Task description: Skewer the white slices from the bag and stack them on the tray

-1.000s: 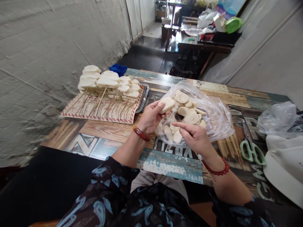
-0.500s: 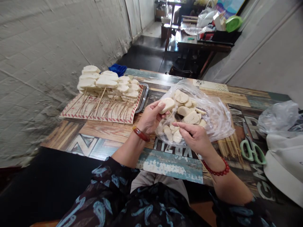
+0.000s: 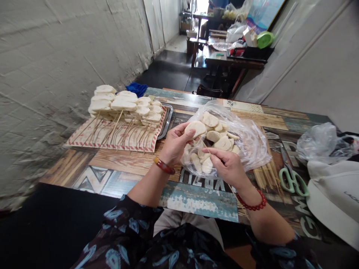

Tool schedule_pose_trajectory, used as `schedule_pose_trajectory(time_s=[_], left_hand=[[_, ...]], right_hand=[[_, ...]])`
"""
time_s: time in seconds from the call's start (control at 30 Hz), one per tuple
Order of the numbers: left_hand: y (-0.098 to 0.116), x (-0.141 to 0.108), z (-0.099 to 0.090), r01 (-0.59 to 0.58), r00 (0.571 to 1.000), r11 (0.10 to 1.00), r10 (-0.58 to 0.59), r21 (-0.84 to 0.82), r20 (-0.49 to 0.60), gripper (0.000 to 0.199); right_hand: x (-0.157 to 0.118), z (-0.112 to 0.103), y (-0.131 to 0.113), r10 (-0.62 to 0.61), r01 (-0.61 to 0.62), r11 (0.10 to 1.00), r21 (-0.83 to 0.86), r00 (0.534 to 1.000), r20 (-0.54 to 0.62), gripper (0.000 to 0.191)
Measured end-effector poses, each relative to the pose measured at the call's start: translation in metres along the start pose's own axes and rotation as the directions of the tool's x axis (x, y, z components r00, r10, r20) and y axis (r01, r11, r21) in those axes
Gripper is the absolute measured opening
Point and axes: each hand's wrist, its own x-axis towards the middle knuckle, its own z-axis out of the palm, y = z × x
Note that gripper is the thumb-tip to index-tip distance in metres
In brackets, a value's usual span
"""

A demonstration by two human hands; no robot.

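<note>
Hands holding a pale oval slice and a thin skewer beside a clear plastic bag

The left hand [image 3: 176, 144] is partly closed, gripping the slice [image 3: 196, 128] by its edge, at the left side of the bag [image 3: 254, 144]. The right hand [image 3: 228, 166], fingers curled, pinches the skewer [image 3: 231, 189] at the bag's near side; whether its tip touches the slice is unclear. More slices [image 3: 223, 143] lie in the bag. On the tabletop [image 3: 117, 158], left of the bag, are stacked skewered slices [image 3: 123, 105]; to its right, loose skewers [image 3: 263, 175] and green-handled scissors [image 3: 293, 181].
</note>
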Motion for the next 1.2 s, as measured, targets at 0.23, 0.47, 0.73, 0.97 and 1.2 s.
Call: schedule_pose_trajectory(time_s=[0.23, 0.47, 0.73, 0.97, 1.2], left_hand=[[0.0, -0.003, 0.0, -0.006, 1.0, 1.0, 0.005, 0.021, 0.025, 0.042], [0.004, -0.006, 0.004, 0.008, 0.999, 1.0, -0.009, 0.03, 0.048, 0.045], [0.008, -0.011, 0.005, -0.032, 0.993, 0.999, 0.027, 0.043, 0.115, 0.044], [0.016, -0.018, 0.007, 0.12, 0.987, 0.969, -0.092, -0.217, 0.134, 0.051], [0.014, -0.024, 0.011, 0.005, 0.99, 0.999, 0.0, -0.038, 0.14, 0.041]], right_hand=[[-0.001, 0.001, 0.001, -0.05, 0.049, 0.998, -0.041, 0.999, -0.017, 0.034], [-0.002, -0.001, 0.002, -0.002, 0.003, 0.999, -0.033, 0.999, 0.033, 0.034], [-0.002, -0.001, 0.007, 0.014, -0.015, 1.0, 0.018, 0.998, 0.057, 0.034], [-0.006, 0.0, 0.011, -0.063, 0.063, 0.996, -0.068, 0.998, 0.009, 0.028], [-0.009, 0.005, 0.011, -0.168, 0.139, 0.966, -0.218, 0.978, -0.123, 0.022]])
